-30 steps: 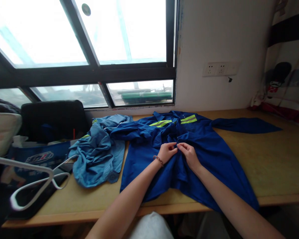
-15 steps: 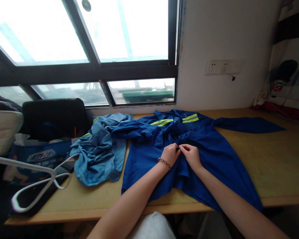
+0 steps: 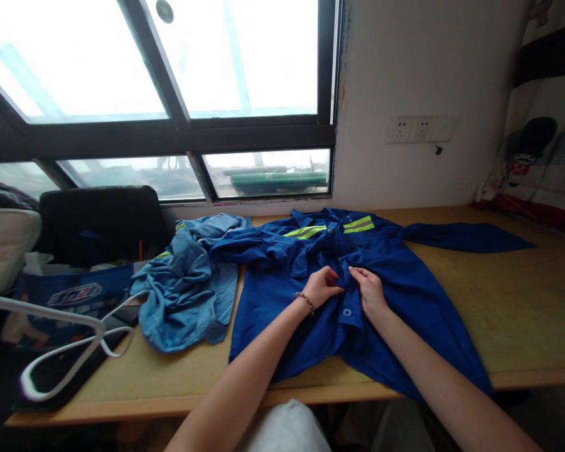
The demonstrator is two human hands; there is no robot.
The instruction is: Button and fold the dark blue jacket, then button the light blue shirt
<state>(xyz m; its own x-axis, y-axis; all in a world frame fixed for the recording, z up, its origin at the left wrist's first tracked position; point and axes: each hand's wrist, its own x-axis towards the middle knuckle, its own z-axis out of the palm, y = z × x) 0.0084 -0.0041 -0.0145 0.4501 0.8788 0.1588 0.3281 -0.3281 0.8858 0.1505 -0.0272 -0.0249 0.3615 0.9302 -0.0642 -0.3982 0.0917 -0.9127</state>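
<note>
A dark blue work jacket (image 3: 282,314) with yellow-green reflective strips lies front up on the table. Over its front opening, my left hand (image 3: 322,287), with a beaded bracelet at the wrist, has its thumb and fingers closed around the fabric at the left of the placket. My right hand (image 3: 371,292) pinches the placket edge on the other side, a short gap from the left fingers. Just below the hands a round button (image 3: 347,312) shows on the placket. What lies right under the fingertips is partly hidden.
A crumpled light blue garment (image 3: 188,289) lies left of the jacket. Farther left are a white tubular frame (image 3: 66,314), a printed blue bag (image 3: 75,295) and a black chair back (image 3: 103,220). The wooden table's front edge (image 3: 145,402) runs before me; a window and wall socket (image 3: 419,129) are behind.
My hands, together at the placket before, have moved slightly apart. The button below them has come into view as the placket turned.
</note>
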